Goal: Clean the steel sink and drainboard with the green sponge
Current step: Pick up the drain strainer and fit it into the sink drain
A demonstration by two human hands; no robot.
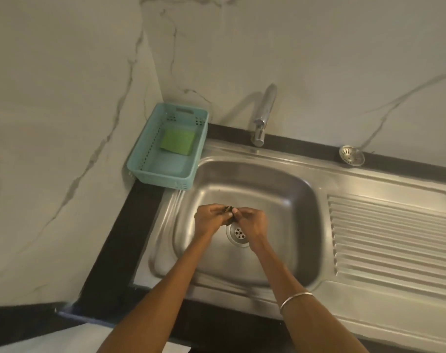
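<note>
Left hand (209, 218) and right hand (252, 223): met over the basin, fingertips of both pinching one small dark scrap (229, 211), identity unclear; probably debris lifted off the drain (238, 234). Steel sink (280, 189): brushed, rounded bowl, dull sheen. Drainboard (392, 235): ribbed, pressed steel, to the right. Green sponge (178, 141): flat, rectangular, lying untouched in teal slotted basket (140, 159) at rear left corner, within reach. Loose strainer (351, 155): parked on back ledge, likely removed for cleaning. Tap (264, 115): chrome, no water visible.
</note>
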